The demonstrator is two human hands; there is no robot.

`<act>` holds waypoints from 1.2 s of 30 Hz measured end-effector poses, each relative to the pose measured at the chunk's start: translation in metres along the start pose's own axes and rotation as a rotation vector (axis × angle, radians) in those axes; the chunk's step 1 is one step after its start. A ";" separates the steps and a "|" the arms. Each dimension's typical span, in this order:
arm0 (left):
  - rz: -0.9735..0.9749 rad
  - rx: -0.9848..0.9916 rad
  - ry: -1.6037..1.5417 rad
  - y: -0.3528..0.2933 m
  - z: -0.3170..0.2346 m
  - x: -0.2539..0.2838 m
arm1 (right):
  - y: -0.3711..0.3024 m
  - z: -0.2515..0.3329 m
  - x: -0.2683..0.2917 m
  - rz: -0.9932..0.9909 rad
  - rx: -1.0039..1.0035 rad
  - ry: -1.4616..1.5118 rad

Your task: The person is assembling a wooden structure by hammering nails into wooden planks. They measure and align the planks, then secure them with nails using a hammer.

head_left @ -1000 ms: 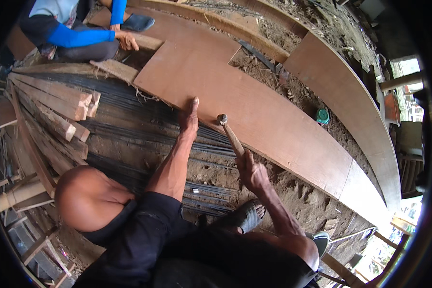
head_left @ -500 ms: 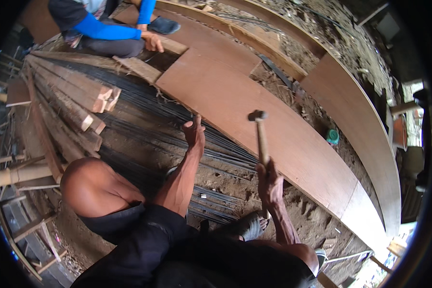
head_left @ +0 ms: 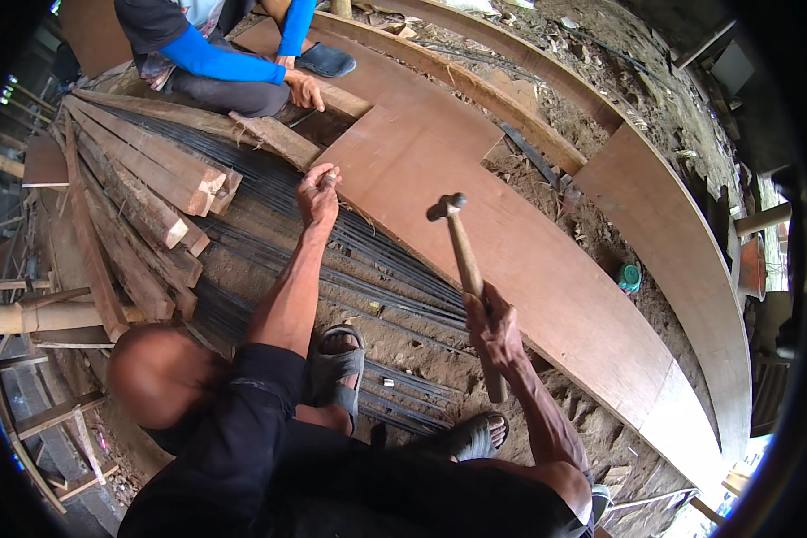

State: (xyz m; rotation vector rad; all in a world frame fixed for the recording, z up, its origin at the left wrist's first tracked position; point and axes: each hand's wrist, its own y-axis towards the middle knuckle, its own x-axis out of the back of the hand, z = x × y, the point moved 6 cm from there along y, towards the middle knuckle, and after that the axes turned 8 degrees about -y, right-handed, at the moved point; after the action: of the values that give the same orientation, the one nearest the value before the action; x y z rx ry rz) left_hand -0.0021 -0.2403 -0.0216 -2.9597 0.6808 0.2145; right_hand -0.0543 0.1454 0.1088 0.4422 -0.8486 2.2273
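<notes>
My right hand (head_left: 495, 332) is closed around the hammer (head_left: 463, 253), partway along its wooden handle, with the head over the brown panel (head_left: 511, 255). I judge it stiff and head-heavy, best gripped toward the handle's end. My left hand (head_left: 318, 197) is curled at the panel's near corner; whether it pinches something small, I can't tell. The panel looks smooth and fairly rigid, best held by its edges. Farther off, a co-worker's hand (head_left: 305, 91) is beside a timber (head_left: 346, 100).
</notes>
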 end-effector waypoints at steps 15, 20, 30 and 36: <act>0.322 -0.350 1.226 -0.010 -0.035 -0.021 | 0.035 0.027 -0.031 0.079 0.109 -0.054; 0.229 -0.452 0.924 0.001 -0.035 -0.010 | 0.038 0.022 -0.030 0.076 0.097 -0.013; 0.103 -0.026 0.119 0.001 0.013 0.009 | 0.074 0.054 -0.039 0.047 0.211 -0.089; -0.013 -0.164 0.214 -0.007 0.010 0.002 | 0.071 0.114 -0.034 -0.080 0.401 -0.044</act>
State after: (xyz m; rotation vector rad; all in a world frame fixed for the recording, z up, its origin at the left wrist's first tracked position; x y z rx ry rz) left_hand 0.0017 -0.2338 -0.0315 -3.1744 0.6989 -0.0517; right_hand -0.0741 0.0124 0.1428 0.7008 -0.3923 2.3200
